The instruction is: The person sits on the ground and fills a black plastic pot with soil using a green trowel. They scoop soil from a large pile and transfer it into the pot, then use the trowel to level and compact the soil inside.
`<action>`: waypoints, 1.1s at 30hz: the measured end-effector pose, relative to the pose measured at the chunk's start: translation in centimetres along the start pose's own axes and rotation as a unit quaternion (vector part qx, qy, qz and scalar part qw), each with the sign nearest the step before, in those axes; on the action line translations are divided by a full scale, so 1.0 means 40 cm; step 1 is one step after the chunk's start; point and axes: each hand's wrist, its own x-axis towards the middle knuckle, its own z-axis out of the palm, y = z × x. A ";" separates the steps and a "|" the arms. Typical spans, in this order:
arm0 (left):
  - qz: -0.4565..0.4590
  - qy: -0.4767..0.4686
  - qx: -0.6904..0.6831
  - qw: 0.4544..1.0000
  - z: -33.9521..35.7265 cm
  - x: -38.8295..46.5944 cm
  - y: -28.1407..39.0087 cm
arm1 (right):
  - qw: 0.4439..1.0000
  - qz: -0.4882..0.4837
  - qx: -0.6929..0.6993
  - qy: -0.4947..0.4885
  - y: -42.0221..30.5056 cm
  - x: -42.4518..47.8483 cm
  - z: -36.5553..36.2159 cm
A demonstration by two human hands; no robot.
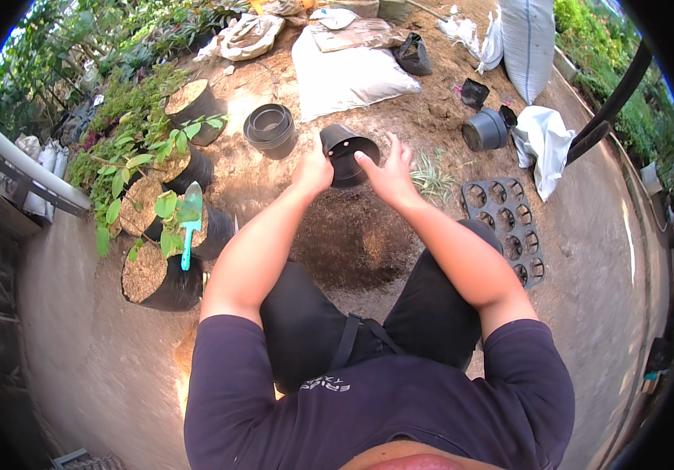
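Observation:
A black plastic plant pot point(351, 158) is held tilted above dark loose soil, its opening or base not clearly told apart. My left hand point(314, 167) grips the pot's left side. My right hand point(388, 170) is at its right side, thumb over the dark round face and the other fingers spread; whether it bears on the pot is hard to tell. Nested black pots point(270, 130) stand to the left. Beneath my hands lies the dark soil point(354, 235). A small plant with narrow, pale-edged leaves point(432, 175) lies right of my right hand.
Soil-filled black grow bags point(163, 279) stand at left, with a turquoise-handled trowel point(191, 220) on one. A black cell tray point(504, 226) lies at right. Beyond are a white sack point(354, 76), a grey pot point(482, 130) and a white plastic bag point(543, 141).

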 end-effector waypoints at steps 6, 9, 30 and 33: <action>-0.072 -0.053 0.080 0.993 0.067 0.001 -0.048 | 0.873 -0.390 0.160 -0.244 -0.224 -0.173 -0.059; -0.068 -0.091 0.166 0.980 0.064 -0.019 -0.048 | 0.848 -0.449 0.138 -0.246 -0.329 -0.288 -0.071; -0.049 -0.062 0.241 0.967 0.113 -0.042 -0.079 | 0.722 -0.537 -0.040 -0.434 -0.458 -0.333 -0.120; -0.056 -0.056 0.230 0.970 0.110 -0.047 -0.088 | 0.699 -0.512 -0.010 -0.499 -0.466 -0.335 -0.108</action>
